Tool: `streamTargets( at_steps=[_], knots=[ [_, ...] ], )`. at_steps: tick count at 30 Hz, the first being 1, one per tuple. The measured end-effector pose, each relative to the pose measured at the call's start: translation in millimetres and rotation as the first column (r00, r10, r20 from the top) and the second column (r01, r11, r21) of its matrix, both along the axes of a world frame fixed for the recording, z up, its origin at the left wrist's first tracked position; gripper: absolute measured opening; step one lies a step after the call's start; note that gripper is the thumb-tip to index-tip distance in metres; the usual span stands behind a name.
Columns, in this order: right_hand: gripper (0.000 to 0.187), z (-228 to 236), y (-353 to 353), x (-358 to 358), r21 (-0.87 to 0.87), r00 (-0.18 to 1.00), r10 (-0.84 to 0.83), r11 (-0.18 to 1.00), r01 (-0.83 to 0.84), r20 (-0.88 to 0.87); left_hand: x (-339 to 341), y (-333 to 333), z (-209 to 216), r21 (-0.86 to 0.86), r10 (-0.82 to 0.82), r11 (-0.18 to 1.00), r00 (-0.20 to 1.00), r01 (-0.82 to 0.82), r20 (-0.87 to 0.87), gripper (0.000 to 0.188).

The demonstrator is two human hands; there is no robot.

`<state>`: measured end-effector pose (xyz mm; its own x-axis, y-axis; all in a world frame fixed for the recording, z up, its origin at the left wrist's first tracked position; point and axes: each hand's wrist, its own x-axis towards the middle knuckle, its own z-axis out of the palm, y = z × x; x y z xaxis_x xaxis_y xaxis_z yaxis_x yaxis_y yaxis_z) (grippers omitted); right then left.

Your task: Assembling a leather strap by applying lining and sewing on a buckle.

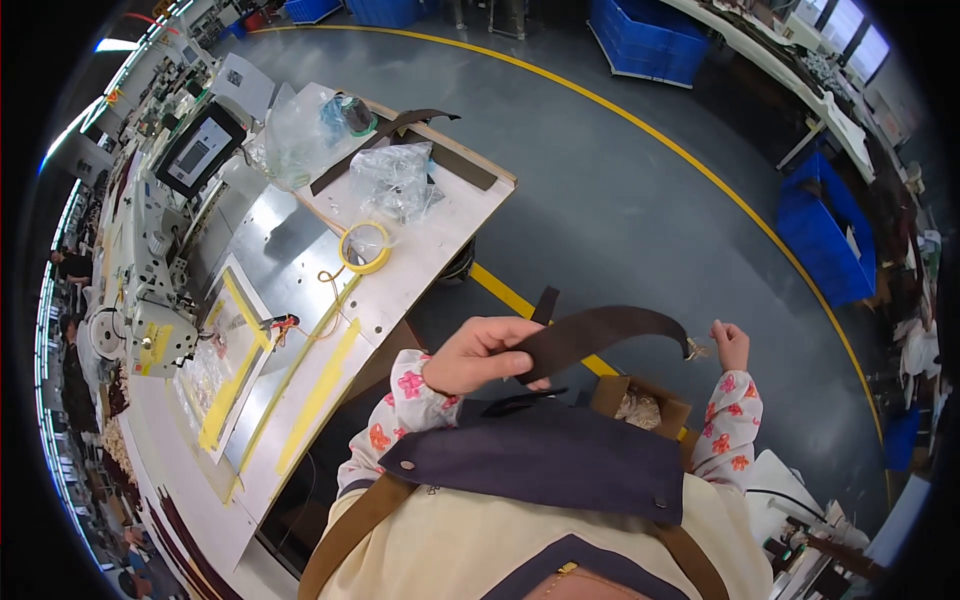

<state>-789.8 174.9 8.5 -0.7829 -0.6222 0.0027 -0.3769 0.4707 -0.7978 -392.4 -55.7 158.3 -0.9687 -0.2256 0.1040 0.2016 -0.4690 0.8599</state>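
My left hand [482,354] grips one end of a dark brown strap [600,332] that arches across in front of me. My right hand [731,345] pinches the strap's other end, where a small metal fitting [695,350] shows. Both sleeves are white with red flowers. Below the hands lies my apron's dark blue flap [545,455] with brown shoulder straps. An open cardboard box [640,402] with pale small parts sits under the strap, between my arms.
A work table [400,290] with a sewing machine [150,290], a yellow tape roll [365,247], clear plastic bags [392,180] and another brown strap [385,135] stands at the left. Blue crates [650,40] stand across the grey floor with a yellow line [700,165].
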Motion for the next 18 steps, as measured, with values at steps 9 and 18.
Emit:
streamTargets(
  at_steps=[9,18],
  knots=[
    [0.049,65,-127,111,-0.164,0.659,0.505,0.845,-0.510,0.557,-103,-22,-55,-0.201,-0.054,0.976,0.990,0.080,0.131,0.036],
    [0.047,89,-235,83,-0.214,0.553,0.282,0.959,-0.185,0.784,-155,-138,-39,-0.260,-0.104,0.962,0.994,0.088,-0.047,0.042]
  ],
)
